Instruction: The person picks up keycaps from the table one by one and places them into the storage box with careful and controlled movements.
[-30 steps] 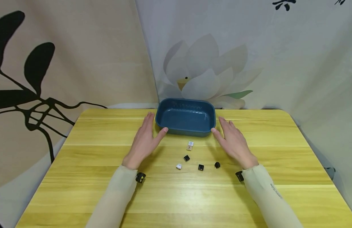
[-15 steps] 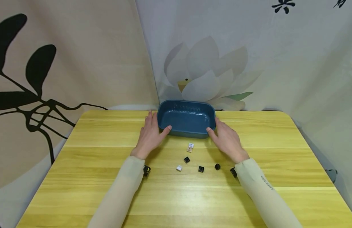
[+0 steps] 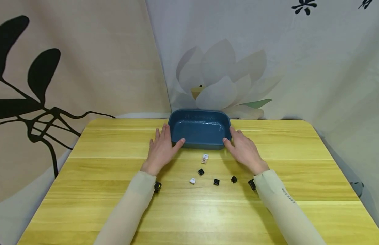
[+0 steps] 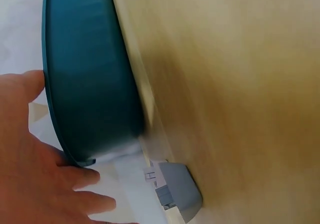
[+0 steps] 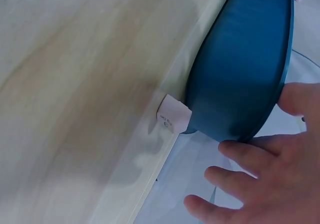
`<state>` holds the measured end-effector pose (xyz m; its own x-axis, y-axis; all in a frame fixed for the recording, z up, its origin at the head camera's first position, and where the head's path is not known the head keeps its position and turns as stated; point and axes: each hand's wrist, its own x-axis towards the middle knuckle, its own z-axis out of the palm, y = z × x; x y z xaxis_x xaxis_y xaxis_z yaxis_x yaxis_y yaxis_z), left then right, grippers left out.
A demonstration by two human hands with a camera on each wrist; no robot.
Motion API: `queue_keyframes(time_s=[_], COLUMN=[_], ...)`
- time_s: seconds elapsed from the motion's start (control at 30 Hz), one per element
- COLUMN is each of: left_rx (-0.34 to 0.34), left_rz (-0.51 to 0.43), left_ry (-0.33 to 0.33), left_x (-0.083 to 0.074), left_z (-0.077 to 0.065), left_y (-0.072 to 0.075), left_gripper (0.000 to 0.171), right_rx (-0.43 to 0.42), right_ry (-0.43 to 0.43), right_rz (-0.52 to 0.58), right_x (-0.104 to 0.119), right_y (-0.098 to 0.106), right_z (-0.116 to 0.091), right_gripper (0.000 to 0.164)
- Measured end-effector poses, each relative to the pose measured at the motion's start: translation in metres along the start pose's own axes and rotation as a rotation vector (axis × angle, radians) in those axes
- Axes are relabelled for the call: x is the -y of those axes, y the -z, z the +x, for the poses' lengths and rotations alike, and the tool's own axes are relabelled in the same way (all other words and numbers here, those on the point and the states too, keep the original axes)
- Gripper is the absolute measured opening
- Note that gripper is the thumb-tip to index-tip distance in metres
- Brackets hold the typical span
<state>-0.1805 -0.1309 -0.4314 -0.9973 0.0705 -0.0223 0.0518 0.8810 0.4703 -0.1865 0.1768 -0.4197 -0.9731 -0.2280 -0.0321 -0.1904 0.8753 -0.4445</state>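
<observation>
Right hand (image 3: 246, 149) moved to tray (image 3: 203, 146), interior (image 3: 200, 131) only in head view

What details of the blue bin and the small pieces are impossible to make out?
Head view: print on the tan piece, too small.
Left wrist view: inside of the blue bin, hidden by its wall.
Right wrist view: the blue bin's left end, cut off by the top edge.

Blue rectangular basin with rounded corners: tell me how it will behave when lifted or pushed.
The glossy blue rectangular basin is probably stiff: its rim shows no bend where the left hand and right hand touch its ends. Wide and low, it seems unlikely to tip or roll when pushed. Its shiny surface could make it somewhat slippery.
</observation>
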Motion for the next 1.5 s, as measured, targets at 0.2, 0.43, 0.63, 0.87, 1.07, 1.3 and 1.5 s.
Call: queue_keyframes(time_s=[0.2,0.43,0.63,0.87,1.07,1.3,1.5], left_rx=[-0.007,0.0,0.018,0.058,0.058,0.063,0.067], left_rz=[0.014,-0.003,0.012,0.011,0.011,0.011,0.014], left_ry=[0.004,-0.04,-0.041,-0.029,-0.031,-0.038,-0.044], left_x=[-0.003,0.005,0.011,0.012,0.01,0.007,0.005], left_z=[-0.008,-0.008,-0.003,0.001,0.004,0.006,0.004], left_y=[0.001,0.012,0.014,0.008,0.005,0.003,0.0], left_gripper=[0.104,0.109,0.112,0.113,0.112,0.112,0.113], right_rx=[0.028,0.013,0.044,0.064,0.052,0.005,-0.032], right_ry=[0.021,0.043,0.099,0.152,0.202,0.257,0.269], right_rz=[0.046,0.058,-0.032,-0.086,-0.125,-0.138,-0.143], right_x=[-0.008,-0.029,-0.039,-0.038,-0.036,-0.035,-0.037], right_y=[0.007,0.021,0.017,0.007,-0.002,-0.004,-0.003], right_z=[-0.003,-0.014,-0.022,-0.024,-0.022,-0.023,-0.028], right_gripper=[0.078,0.079,0.075,0.063,0.049,0.017,0.01])
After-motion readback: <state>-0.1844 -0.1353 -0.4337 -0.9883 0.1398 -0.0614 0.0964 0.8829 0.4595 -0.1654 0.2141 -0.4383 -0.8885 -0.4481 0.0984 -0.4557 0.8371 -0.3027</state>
